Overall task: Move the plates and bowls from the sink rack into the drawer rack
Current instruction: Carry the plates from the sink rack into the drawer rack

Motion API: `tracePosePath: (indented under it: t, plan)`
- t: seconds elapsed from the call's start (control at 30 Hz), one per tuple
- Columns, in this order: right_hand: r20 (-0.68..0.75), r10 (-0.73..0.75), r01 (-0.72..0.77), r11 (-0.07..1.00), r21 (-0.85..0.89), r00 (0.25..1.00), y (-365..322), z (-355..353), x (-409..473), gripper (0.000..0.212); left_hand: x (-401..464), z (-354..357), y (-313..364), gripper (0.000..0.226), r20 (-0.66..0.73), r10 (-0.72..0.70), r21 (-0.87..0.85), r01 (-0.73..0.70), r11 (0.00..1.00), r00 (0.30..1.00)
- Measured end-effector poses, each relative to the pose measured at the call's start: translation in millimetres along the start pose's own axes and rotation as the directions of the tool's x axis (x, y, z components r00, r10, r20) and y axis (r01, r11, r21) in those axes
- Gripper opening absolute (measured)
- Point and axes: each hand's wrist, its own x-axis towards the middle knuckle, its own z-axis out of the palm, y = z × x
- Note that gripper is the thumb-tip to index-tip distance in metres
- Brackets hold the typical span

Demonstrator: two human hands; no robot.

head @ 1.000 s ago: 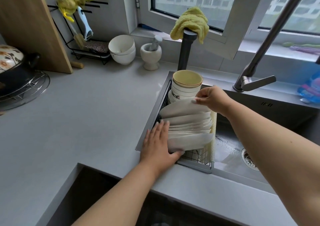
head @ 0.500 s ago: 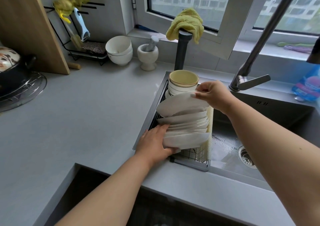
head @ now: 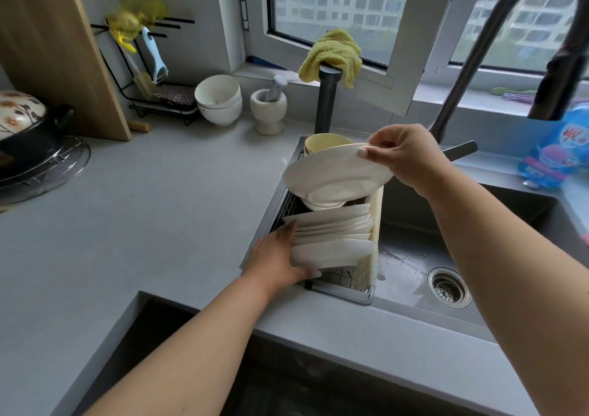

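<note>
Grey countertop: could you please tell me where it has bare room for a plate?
Bare between the wire trivet, the stacked white bowls and the wire sink rack. Crowded along the back and inside the rack.

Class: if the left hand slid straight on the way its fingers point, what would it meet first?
The left hand touches the standing plates at their ends; straight on, it would probably meet the stacked bowls beneath the lifted plate, though depth is unclear.

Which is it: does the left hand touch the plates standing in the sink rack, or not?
Touching. Head view: left hand presses against the standing plates at their edges; no gap.
</note>
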Motion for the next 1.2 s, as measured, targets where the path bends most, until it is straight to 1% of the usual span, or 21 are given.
tracePosePath:
  t: [0.1,0.17,0.23,0.3,0.33,0.37,0.4,0.43,0.47,0.5,0.57,0.63,0.73,0.77,0.83,0.93,1.0,1.03,1.07,1.13,1.2]
  plan:
    - [-0.033,-0.045,0.046,0.999,0.025,0.998,-9,-7,-15,0.018,-19,-8,3,0.107,-0.067,-0.040,-0.123,0.031,0.992,0.997]
    - [-0.046,-0.081,0.083,0.996,0.041,0.996,-15,-9,-28,0.015,-37,-16,7,0.088,-0.150,-0.073,-0.231,0.037,0.972,0.986]
    - [-0.062,-0.142,0.144,0.989,0.028,0.988,-21,-9,-44,0.014,-57,-25,13,0.071,-0.199,-0.185,-0.369,0.101,0.924,0.962]
    - [-0.058,-0.254,0.250,0.966,-0.071,0.965,-29,-7,-63,0.019,-77,-34,20,0.066,-0.201,-0.345,-0.552,0.185,0.813,0.917]
    - [-0.038,-0.307,0.302,0.947,-0.108,0.951,-34,-6,-74,0.023,-87,-38,25,0.066,-0.174,-0.414,-0.674,0.199,0.712,0.893]
    - [-0.015,-0.353,0.349,0.931,-0.110,0.936,-40,-4,-86,0.027,-96,-42,28,0.065,-0.099,-0.477,-0.819,0.201,0.538,0.874]
    - [0.008,-0.402,0.401,0.912,-0.087,0.916,-45,-3,-98,0.031,-107,-46,33,0.063,0.012,-0.500,-0.936,0.186,0.298,0.866]
    - [0.029,-0.461,0.461,0.885,-0.057,0.887,-51,-2,-111,0.034,-118,-50,38,0.060,0.134,-0.470,-0.985,0.171,0.036,0.872]
    - [0.049,-0.521,0.523,0.852,-0.036,0.852,-56,0,-125,0.034,-133,-53,43,0.062,0.218,-0.416,-0.972,0.161,-0.170,0.883]
    - [0.066,-0.576,0.578,0.816,-0.026,0.815,-60,2,-138,0.032,-148,-55,46,0.062,0.259,-0.352,-0.941,0.151,-0.304,0.899]
    - [0.086,-0.647,0.650,0.759,-0.011,0.757,-68,7,-165,0.023,-179,-53,49,0.050,0.249,-0.337,-0.906,0.096,-0.412,0.908]
    - [0.120,-0.675,0.678,0.735,0.016,0.728,-75,11,-191,0.019,-212,-49,52,0.036,0.215,-0.403,-0.895,0.014,-0.446,0.889]
    - [0.193,-0.657,0.644,0.753,0.135,0.729,-91,21,-231,0.033,-266,-43,53,0.024,0.162,-0.560,-0.917,-0.086,-0.389,0.812]
    - [0.196,-0.635,0.605,0.772,0.194,0.748,-97,25,-242,0.035,-285,-42,53,0.021,0.145,-0.603,-0.925,-0.109,-0.364,0.784]
    - [0.178,-0.576,0.525,0.809,0.264,0.798,-111,36,-260,0.027,-325,-40,50,0.019,0.119,-0.689,-0.931,-0.161,-0.327,0.715]
    - [0.145,-0.455,0.416,0.879,0.235,0.879,-132,61,-282,0.022,-383,-35,39,0.022,0.088,-0.802,-0.932,-0.236,-0.276,0.591]
    - [0.276,-0.294,0.235,0.945,0.227,0.915,-145,84,-296,0.031,-419,-31,29,0.025,0.080,-0.838,-0.922,-0.279,-0.267,0.540]
    - [0.408,-0.201,0.086,0.955,0.283,0.891,-151,95,-307,0.032,-436,-29,24,0.026,0.079,-0.852,-0.915,-0.302,-0.268,0.517]
    - [0.551,-0.139,-0.085,0.928,0.362,0.823,-160,103,-320,0.030,-453,-26,21,0.027,0.080,-0.864,-0.907,-0.322,-0.270,0.498]
    - [0.775,-0.084,-0.412,0.808,0.421,0.626,-183,125,-354,0.024,-497,-21,12,0.029,0.078,-0.892,-0.887,-0.377,-0.266,0.446]
    - [0.883,-0.068,-0.628,0.678,0.382,0.464,-204,142,-390,0.024,-541,-14,3,0.032,0.077,-0.912,-0.872,-0.415,-0.258,0.404]
